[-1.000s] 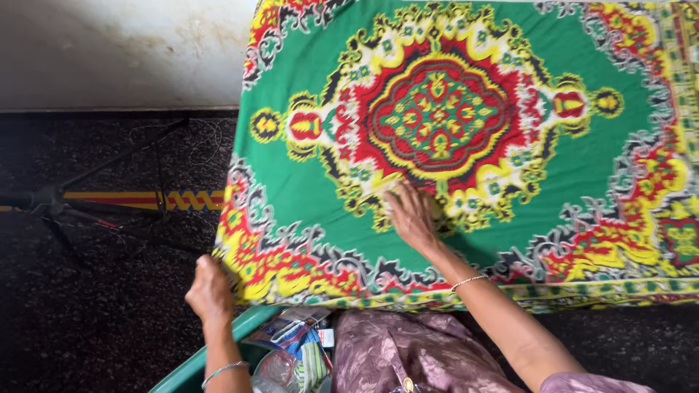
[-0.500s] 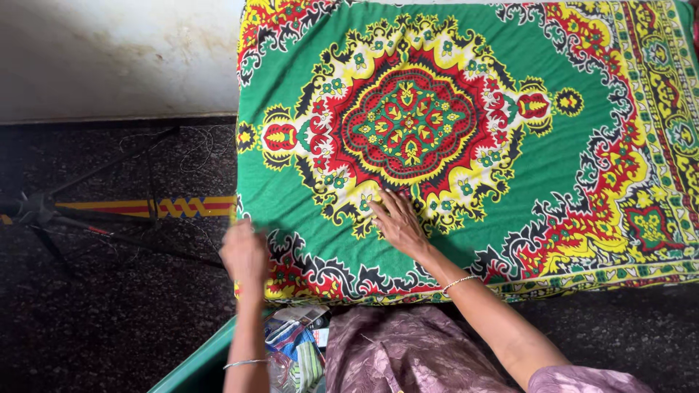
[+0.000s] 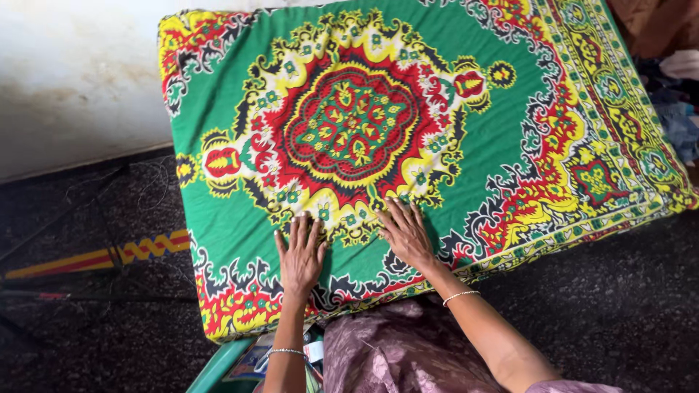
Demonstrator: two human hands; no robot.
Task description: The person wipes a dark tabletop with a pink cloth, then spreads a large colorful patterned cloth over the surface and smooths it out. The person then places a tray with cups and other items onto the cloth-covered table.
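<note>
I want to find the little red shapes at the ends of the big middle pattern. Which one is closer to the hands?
The red motif at the left end, near the wall. It lies closer to the left hand than the other red motif, which sits farther up the green cloth.

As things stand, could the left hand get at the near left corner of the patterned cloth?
Probably yes. The left hand lies flat and open on the patterned cloth, and the near left corner lies just beside its wrist, with nothing on the cloth between them.

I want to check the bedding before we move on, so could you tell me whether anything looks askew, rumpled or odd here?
Nothing stands out. The patterned sheet lies fairly smooth over the mattress, with only faint creases near the left hand and right hand, both pressed flat on it. A green tub of packets sits by its near edge.
</note>
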